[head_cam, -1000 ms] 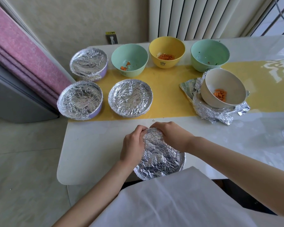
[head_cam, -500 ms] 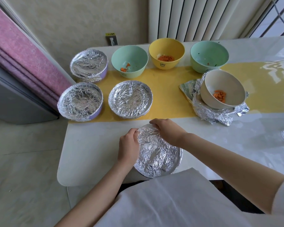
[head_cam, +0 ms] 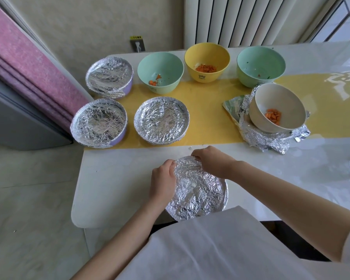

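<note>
- Since the foil point(head_cam: 198, 190) must hug the rim to stay on, both hands work its edge. The bowl point(head_cam: 226, 196) under it sits at the near edge of the counter point(head_cam: 113, 178), right in front of the person, likely kept close for leverage.
- Left hand point(head_cam: 163, 182) lies on the bowl's left side, fingers curled over the foil edge and pressing it against the wall.
- Right hand point(head_cam: 212, 161) reaches to the far rim, fingers curled over and pinching the foil there. The two hands nearly meet at the far-left of the rim.
- Between the hands the foil is crumpled and dished. The near-right rim looks tucked, so the far-left stretch is probably the last.
- Farther off, three covered bowls point(head_cam: 161, 120) stand together at left, apparently finished and set aside.
- At right, a cream bowl point(head_cam: 277, 98) with carrot point(head_cam: 273, 116) tilts on loose foil point(head_cam: 265, 139), perhaps next for wrapping.
- Along the far edge, two green bowls point(head_cam: 160, 65) and a yellow bowl point(head_cam: 207, 55) stand uncovered.
</note>
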A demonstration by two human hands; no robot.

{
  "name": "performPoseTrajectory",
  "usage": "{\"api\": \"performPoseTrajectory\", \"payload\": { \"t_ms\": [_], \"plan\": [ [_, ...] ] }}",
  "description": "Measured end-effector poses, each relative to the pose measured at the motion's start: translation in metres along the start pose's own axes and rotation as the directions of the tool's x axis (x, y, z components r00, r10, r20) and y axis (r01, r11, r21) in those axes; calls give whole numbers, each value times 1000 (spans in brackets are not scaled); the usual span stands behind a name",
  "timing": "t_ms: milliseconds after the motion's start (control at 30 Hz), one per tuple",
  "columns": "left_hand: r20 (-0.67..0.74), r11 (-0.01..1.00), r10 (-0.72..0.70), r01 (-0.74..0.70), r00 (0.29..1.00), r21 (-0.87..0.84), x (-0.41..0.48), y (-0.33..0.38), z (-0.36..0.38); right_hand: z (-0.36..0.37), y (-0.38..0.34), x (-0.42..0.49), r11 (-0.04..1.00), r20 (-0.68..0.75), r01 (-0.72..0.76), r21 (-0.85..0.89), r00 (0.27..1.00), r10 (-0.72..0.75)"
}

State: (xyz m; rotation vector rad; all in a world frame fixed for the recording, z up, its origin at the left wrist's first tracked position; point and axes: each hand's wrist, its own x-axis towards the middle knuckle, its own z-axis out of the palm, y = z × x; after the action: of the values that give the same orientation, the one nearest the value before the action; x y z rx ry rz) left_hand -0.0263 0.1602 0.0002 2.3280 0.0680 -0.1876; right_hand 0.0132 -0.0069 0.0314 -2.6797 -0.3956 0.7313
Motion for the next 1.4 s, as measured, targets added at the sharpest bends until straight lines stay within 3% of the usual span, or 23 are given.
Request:
{"api": "performPoseTrajectory", "payload": {
  "t_ms": [167,400,700,1033,1133,1267,1400],
  "plan": [
    [40,999,34,-35,999,5,3,8,0,2,-4,3,993,5,36,112,999,-37],
    [53,996,55,-58,997,67,-3,15,2,5,-5,2,999,-9,54,6,998,-54],
    [75,985,139,-146,987,93,-4,19,1,7,0,6,997,14,52,63,999,-53],
    [8,994,20,-21,1000,108,-14,6,2,10,8,-2,967,-19,-15,256,1000,20],
    [41,991,70,-74,997,109,-11,0,4,15,9,0,969,-57,-23,246,998,38],
    [54,999,4,-2,999,-54,-2,1,3,19,9,-2,981,-96,-12,192,995,30],
    [39,999,12,-11,999,-35,-4,2,3,21,11,-2,993,-71,2,120,997,7]
  ]
}}
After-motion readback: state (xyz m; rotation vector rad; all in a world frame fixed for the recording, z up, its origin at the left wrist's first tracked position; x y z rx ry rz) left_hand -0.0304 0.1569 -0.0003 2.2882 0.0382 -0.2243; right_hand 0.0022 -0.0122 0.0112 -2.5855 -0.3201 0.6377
